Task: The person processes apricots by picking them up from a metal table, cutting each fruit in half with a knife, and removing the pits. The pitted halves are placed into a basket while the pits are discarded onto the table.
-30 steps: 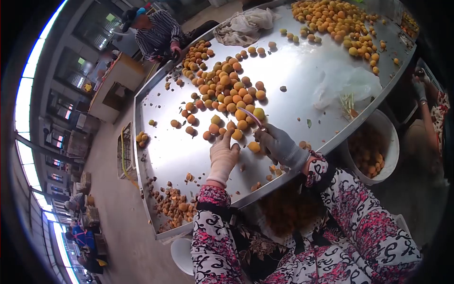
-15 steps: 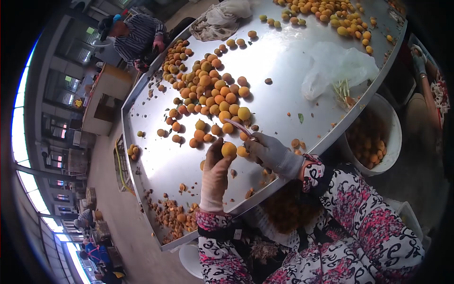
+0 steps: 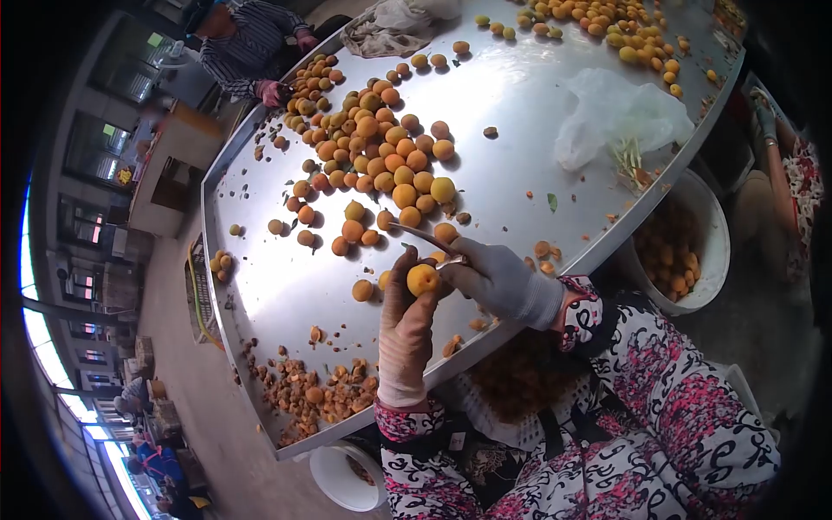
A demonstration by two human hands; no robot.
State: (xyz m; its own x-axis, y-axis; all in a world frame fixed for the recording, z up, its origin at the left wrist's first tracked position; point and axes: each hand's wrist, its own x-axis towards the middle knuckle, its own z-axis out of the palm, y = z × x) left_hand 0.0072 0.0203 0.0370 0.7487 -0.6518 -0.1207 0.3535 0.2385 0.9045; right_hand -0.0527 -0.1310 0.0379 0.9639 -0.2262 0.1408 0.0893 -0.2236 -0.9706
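You hold a round, orange-yellow fruit (image 3: pixel 423 279) over the shiny, grey metal desk (image 3: pixel 537 208).
Your left hand (image 3: pixel 404 342) has its grip around the fruit; your grey-gloved right hand (image 3: pixel 501 282) clasps a slim, curved tool (image 3: pixel 425 235) close beside it. If the fruit turns in that left grip, the tool could slip and nick you.

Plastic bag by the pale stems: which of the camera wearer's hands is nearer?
Right. The right hand is below-left of the bag in view; the left hand is farther that way.
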